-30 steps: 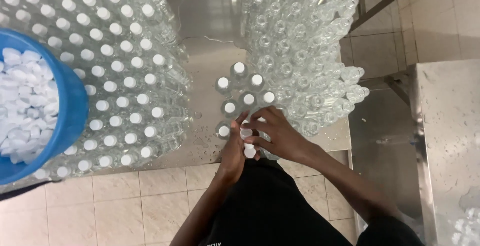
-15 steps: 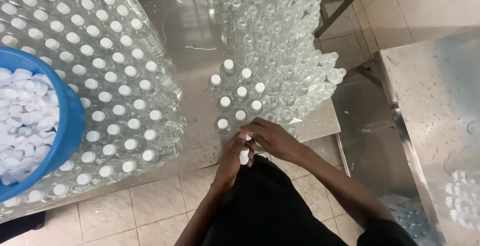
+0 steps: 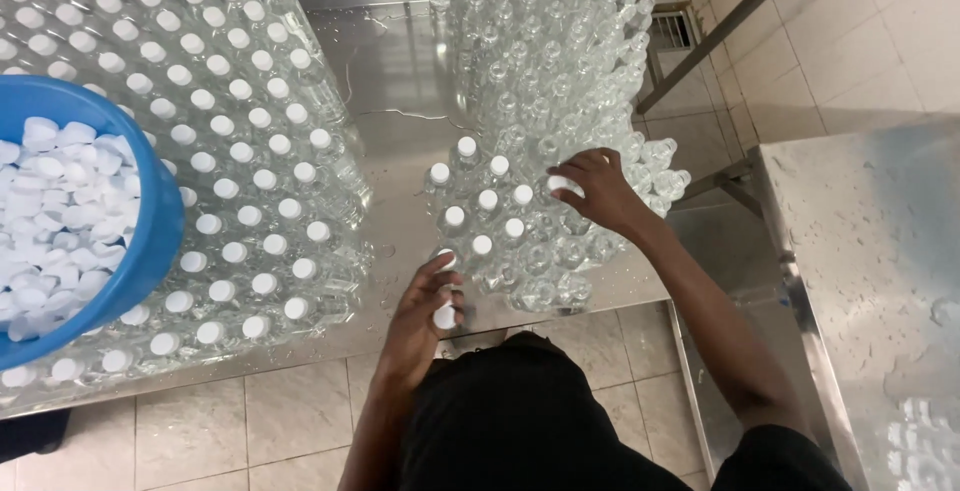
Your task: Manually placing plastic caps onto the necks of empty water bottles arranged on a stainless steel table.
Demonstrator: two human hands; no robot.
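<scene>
right hand [image 3: 598, 189] fingers pinching white cap [image 3: 565, 186] over open bottle [image 3: 560, 213], 1 o'clock of left hand [image 3: 422, 316]. left fingers curled round spare caps [image 3: 445, 315] at table [image 3: 400, 81] edge. risk: cap seats crooked, packed bottles tip; wet steel, loose caps slip to floor.

Blue tub [image 3: 150, 251] of seemingly white caps [image 3: 60, 201]

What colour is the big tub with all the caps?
Blue tub, seen in the head view.

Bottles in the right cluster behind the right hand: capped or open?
Open: the far bottles show clear bare mouths, while the near row carries white caps.
</scene>
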